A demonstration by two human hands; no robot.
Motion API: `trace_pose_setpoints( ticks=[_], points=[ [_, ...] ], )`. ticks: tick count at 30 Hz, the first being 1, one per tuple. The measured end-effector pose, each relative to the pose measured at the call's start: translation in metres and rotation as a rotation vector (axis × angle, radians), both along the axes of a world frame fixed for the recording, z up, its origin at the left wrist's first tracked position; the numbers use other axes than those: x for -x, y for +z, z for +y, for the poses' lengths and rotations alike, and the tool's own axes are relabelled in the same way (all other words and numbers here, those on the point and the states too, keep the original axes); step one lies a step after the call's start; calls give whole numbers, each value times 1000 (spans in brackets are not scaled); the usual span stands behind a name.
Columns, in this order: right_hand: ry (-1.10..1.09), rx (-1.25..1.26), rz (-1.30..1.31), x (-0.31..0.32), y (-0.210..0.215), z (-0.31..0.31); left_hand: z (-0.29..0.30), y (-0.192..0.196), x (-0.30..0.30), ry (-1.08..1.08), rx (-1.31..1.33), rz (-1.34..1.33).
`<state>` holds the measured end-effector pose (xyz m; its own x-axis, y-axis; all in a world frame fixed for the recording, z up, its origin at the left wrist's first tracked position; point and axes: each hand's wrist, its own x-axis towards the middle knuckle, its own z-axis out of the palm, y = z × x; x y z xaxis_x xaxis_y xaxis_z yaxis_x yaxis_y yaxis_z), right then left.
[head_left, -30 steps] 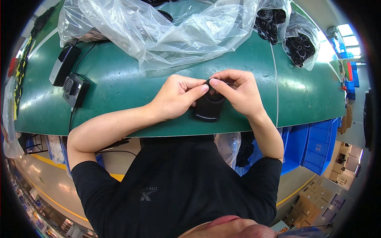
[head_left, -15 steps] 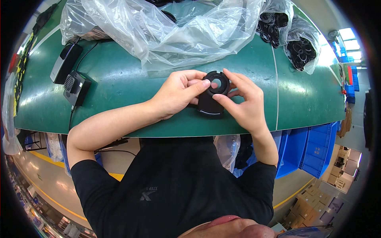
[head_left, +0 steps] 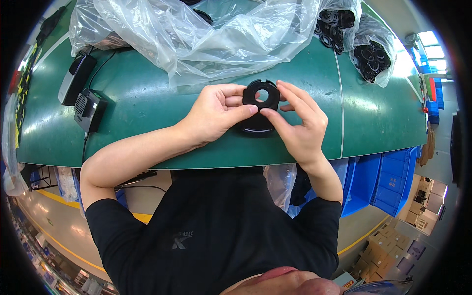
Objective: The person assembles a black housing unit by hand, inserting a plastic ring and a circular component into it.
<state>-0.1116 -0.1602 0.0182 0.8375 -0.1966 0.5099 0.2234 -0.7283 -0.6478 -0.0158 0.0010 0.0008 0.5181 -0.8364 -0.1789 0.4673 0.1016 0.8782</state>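
A black plastic part [head_left: 258, 120], with a round ring-shaped end and a wider body curving toward me, is held up over the green table. Notches mark the ring's far rim, and green tabletop shows through its central hole. My left hand [head_left: 215, 112] grips the left side, its thumb on the near edge of the ring and its curled fingers partly hidden behind. On the right side, my right hand [head_left: 301, 124] pinches the ring with the thumb below and the index finger along the upper right rim.
A large clear plastic bag [head_left: 231, 46] spreads across the far table [head_left: 142, 110]. Two bags of black rings [head_left: 372, 61] lie at the far right. Black-and-grey devices [head_left: 90, 109] with cables stand at left. Blue crates [head_left: 396, 182] sit beyond the near right edge.
Both hands have shifted slightly left with the black part. My left thumb has moved off the ring's hole, where a fingertip showed before, to its near edge; the hole is now uncovered.
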Motion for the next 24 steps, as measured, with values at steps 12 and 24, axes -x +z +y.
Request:
trace_pose_setpoints(
  ticks=[12,24],
  points=[
    [110,-632,152,4,-5,-6,0,-6,3,46,74,-36],
    [123,-30,27,3,-4,-6,2,-6,4,23,74,-9]
  ],
)
